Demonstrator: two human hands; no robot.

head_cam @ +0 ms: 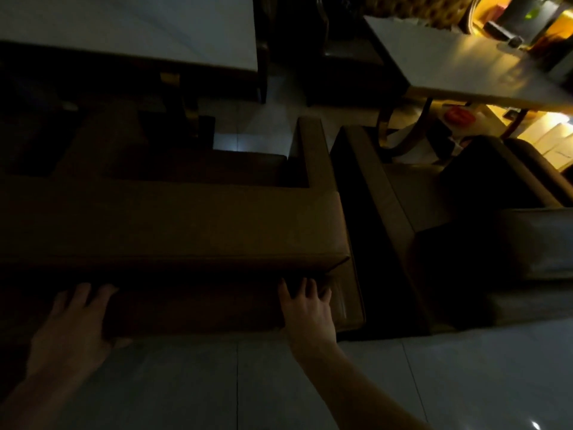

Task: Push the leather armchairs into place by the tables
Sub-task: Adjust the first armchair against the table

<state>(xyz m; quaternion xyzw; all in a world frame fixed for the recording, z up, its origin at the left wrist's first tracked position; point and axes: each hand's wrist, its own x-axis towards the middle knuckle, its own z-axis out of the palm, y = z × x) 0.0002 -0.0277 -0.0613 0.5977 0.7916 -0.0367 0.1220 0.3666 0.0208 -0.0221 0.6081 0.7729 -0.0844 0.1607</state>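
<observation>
A brown leather armchair (173,225) fills the middle of the dim view, its backrest toward me and its open front facing a white-topped table (130,29) at the upper left. My left hand (73,324) lies flat against the rear of the backrest at the lower left, fingers spread. My right hand (310,308) presses the same rear panel near the chair's right corner, fingers apart. Neither hand grips anything. A second dark leather armchair (465,231) stands close on the right, in front of another white-topped table (459,63).
Pale tiled floor (279,383) stretches behind the chairs toward me. A narrow dark gap separates the two armchairs. More dark chairs (347,57) sit between the tables at the top. Lit shelves with clutter (527,23) glow yellow at the upper right.
</observation>
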